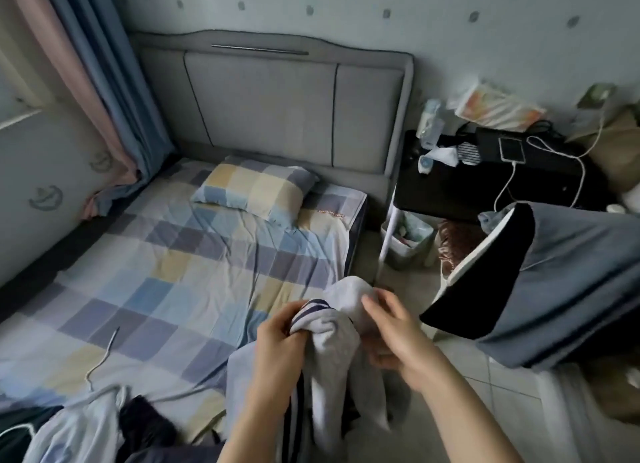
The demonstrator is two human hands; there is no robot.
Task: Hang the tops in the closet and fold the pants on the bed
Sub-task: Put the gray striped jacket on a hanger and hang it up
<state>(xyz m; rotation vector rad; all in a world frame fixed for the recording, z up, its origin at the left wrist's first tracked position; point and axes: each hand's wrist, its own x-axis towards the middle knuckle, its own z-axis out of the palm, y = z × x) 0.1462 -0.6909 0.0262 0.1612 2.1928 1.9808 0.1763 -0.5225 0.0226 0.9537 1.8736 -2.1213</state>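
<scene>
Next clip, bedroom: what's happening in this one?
A person stands at the side of a bed with a checked sheet, holding a pale grey garment with dark striped trim in both hands. The left hand grips a bunch of the fabric near the striped edge; the right hand holds it from the other side, its grip partly hidden. More clothes lie heaped at the near edge of the bed. Nothing shows as folded yet.

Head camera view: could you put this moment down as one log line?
left hand: grips grey garment | right hand: holds same garment | place: over bed edge | folded: not yet
</scene>
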